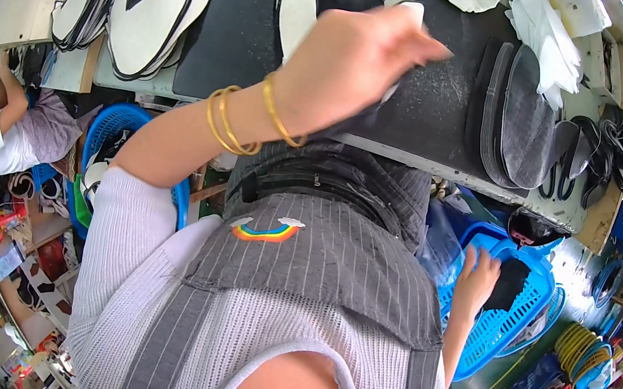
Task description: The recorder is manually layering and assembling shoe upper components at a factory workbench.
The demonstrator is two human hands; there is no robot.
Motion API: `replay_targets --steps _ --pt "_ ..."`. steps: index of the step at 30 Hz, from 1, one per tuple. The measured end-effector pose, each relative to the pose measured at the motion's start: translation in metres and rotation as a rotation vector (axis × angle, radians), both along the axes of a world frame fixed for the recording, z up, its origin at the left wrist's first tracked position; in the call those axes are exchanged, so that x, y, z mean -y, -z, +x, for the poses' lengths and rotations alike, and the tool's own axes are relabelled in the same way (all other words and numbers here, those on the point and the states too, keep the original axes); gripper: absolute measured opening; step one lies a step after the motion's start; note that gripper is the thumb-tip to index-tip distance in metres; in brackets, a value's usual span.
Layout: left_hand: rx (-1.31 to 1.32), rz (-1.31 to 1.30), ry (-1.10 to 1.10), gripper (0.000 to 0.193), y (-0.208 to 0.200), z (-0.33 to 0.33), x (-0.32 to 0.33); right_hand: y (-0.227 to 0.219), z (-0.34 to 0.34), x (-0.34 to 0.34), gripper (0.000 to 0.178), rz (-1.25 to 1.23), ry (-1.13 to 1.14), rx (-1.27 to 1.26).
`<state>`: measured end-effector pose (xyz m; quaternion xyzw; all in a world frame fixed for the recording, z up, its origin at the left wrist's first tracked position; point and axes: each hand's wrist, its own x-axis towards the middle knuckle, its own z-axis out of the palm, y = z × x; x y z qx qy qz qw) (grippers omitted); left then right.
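Note:
My left hand (356,61), with gold bangles on its wrist, reaches across above the black mat (233,22). Motion smears its fingers, so their grip cannot be made out. Beneath it lie white shoe-upper pieces with dark edges (297,13) and a black piece (350,0), partly hidden by the hand. Down at my right side, my right hand (476,284) is over a blue plastic basket (484,342), fingers apart. Right beside those fingers is a black piece of material (509,284); I see no grip on it.
Stacked white uppers (154,21) stand left on the table. Dark oval sole-shaped pieces (526,120), scissors (572,157) and crumpled white sheets (549,53) lie right. Another blue basket (110,130) is at my left. Another person (23,127) works at far left.

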<state>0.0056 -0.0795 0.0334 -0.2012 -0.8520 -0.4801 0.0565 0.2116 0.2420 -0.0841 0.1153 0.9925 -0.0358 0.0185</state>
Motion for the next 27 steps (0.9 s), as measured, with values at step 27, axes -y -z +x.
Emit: replay_targets --steps 27 --pt "-0.361 0.829 0.6 0.046 -0.094 0.063 0.032 -0.114 -0.141 0.147 0.053 -2.707 -0.075 0.323"
